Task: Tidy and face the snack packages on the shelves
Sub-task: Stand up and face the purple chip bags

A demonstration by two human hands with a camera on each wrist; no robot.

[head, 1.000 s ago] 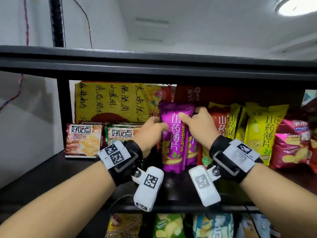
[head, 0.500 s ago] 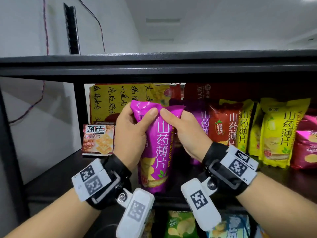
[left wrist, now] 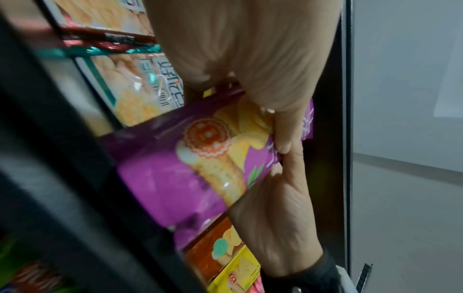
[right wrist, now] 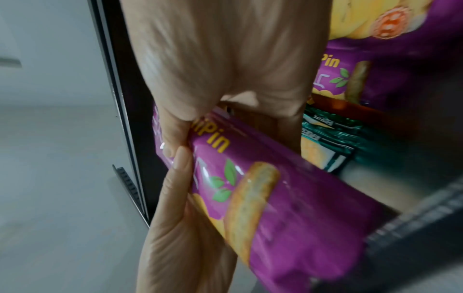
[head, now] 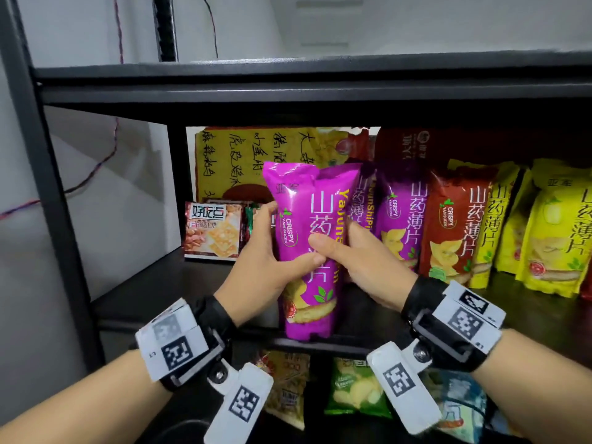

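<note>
Purple yam-chip bag (head: 307,251) upright, slightly tilted, base prob. touching shelf front (head: 352,342).

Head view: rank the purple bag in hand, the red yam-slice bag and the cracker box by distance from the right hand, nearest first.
1. Purple bag: held by the right hand on its right side, with the left hand on its left.
2. Red yam-slice bag: standing just right of that hand.
3. Cracker box: far left of the shelf, beyond the left hand.

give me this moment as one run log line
step: facing | left hand: grips glossy purple yam-crisp bag | right hand: grips same bag | bag: upright, at black metal shelf front edge
</note>
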